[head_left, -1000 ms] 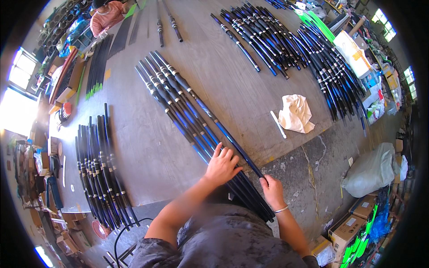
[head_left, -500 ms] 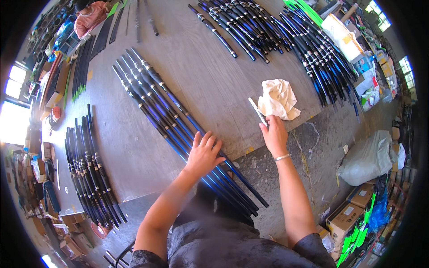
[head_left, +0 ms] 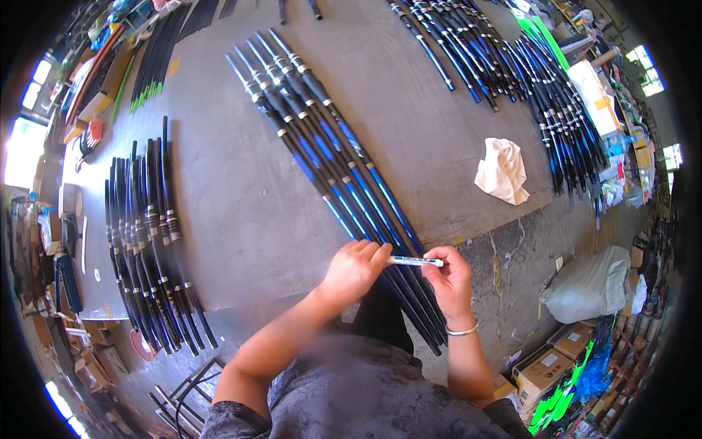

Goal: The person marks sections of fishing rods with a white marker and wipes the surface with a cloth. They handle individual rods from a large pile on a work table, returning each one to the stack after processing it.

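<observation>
A slim white marker pen (head_left: 415, 260) lies level between my two hands, above the lower part of a row of fishing rods. My left hand (head_left: 354, 271) is closed around its left end, fingers curled. My right hand (head_left: 451, 284) pinches its right end between thumb and fingers, and a bangle circles that wrist. The blue and black fishing rods (head_left: 316, 86) lie side by side, slanting across the table and past its near edge towards my body. Whether the pen's cap is on or off is hidden by my fingers.
A crumpled cream cloth (head_left: 502, 172) lies on the grey table (head_left: 227, 219) to the right. More rods lie in a left group (head_left: 157, 252) and in far-right piles (head_left: 468, 47). Beyond the table's right edge are a whitish sack (head_left: 589, 285) and cardboard boxes (head_left: 541, 373).
My right hand has brought the pen from beside the cloth to the left, over the rods. My left hand has lifted off the rods and closed on the pen's other end. The view has shifted.
</observation>
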